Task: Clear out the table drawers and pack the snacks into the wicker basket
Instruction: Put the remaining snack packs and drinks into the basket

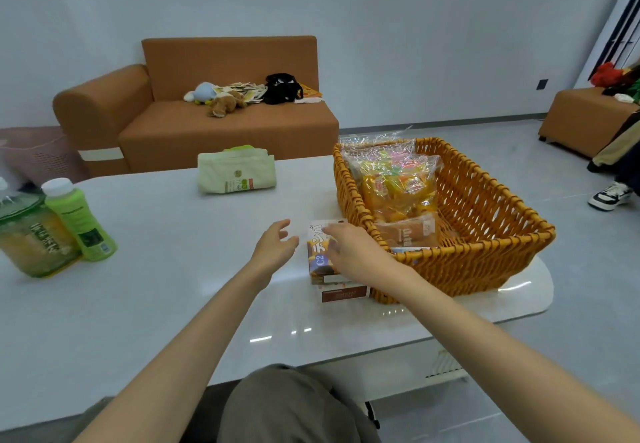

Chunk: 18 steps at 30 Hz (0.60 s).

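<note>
Right hand (349, 252): laid over the snack box (319, 258), the one printed "C2". The fingers curl down onto its top and front face. We read this as a grip, though the thumb is hidden behind the palm.

Left hand (273, 248): just left of the box, fingers loosely spread, holding nothing. We see a small gap between fingertips and carton.

The box stands on a flatter brown-labelled box (343, 294). Both are on the white table (173, 269), just beside the near-left corner of the wicker basket (467, 269).

In the basket we note clear bags of yellow-orange snacks (398, 186) and a brown packet (407, 233) towards the near wall.

Far left of the table: a green bottle (81, 224) with a white cap, touching a larger green-labelled bottle (31, 238). At the far edge lies a pale green soft pack (237, 172).
</note>
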Available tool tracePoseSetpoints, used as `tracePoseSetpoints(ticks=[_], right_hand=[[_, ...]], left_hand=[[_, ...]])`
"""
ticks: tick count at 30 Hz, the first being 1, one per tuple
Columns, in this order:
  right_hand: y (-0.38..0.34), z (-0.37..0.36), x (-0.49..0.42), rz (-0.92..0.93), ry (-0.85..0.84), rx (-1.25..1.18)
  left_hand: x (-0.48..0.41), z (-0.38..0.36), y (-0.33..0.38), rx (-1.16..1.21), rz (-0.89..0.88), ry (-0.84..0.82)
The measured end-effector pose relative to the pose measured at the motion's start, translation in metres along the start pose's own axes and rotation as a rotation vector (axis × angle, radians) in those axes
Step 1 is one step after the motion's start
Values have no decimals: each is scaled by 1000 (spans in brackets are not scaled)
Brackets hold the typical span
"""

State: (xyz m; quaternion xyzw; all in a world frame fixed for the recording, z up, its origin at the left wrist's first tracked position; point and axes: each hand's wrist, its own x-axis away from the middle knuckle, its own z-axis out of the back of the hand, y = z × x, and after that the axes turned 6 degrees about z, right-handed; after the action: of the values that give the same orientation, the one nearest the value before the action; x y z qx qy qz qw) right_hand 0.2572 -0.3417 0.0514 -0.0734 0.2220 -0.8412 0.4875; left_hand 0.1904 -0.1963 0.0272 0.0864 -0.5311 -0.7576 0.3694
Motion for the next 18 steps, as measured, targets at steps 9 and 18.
tracePoseSetpoints(ticks=[9, 18], right_hand=[[14, -72, -12, -304, -10, 110], [21, -93, -15, -209, 92, 199]], left_hand=[[-7, -27, -32, 290, 268, -233], [-7, -30, -36, 481, 308, -321]])
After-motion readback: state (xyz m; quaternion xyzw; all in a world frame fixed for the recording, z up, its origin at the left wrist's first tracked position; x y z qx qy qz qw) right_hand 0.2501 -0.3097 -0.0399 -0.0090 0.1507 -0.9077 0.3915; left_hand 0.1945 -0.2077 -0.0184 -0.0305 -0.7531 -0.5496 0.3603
